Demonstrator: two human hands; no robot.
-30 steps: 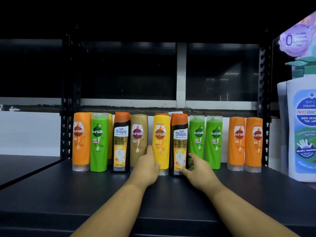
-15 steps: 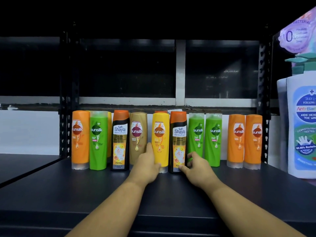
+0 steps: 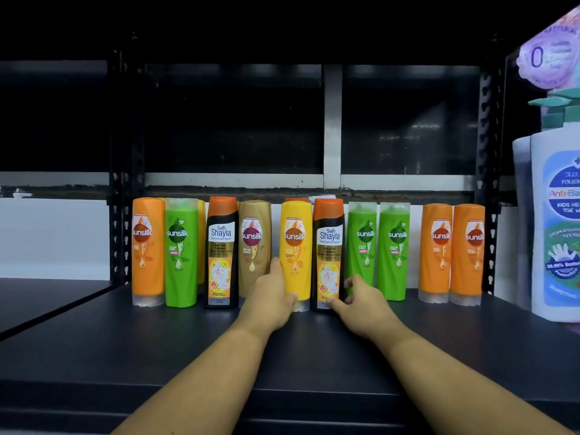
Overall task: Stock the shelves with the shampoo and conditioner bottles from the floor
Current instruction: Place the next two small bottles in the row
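Behind the yellow Sunsilk bottle [image 3: 295, 240] only an orange cap [image 3: 296, 200] shows; the fingers of the left hand [image 3: 270, 296] vanish round its back. Far to its right, a white pump bottle [image 3: 552, 215] runs off frame.

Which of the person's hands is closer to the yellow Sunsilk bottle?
Left. The left hand grips the yellow Sunsilk bottle low down; the right hand pinches the black Shayla bottle just right of it.
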